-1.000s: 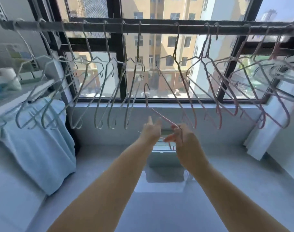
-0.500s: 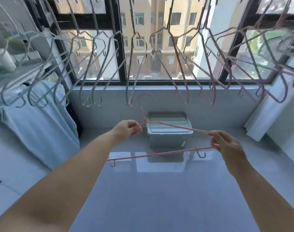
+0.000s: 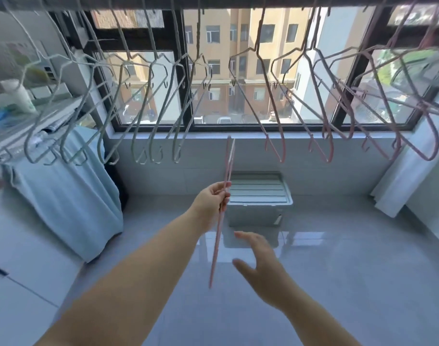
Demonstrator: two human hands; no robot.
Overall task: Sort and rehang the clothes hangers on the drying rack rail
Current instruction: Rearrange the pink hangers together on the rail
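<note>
Left hand [image 3: 213, 199] pinches the pink hanger [image 3: 216, 245]; right hand [image 3: 259, 257] hovers lower, fingers spread.

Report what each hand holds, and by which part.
The left hand pinches a pink hanger, seen edge-on, somewhat above the middle of its length; which bar cannot be told. The right hand is open and holds nothing.

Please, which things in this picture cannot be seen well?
Head view:
1. Rail: cut off by the top edge; where the hooks sit is unseen.
2. Pink hanger in the left hand: seen edge-on, so its hook is unclear.
3. Shelf items at the left: blurred.
4. Storage box: its lid hides the contents.
</note>
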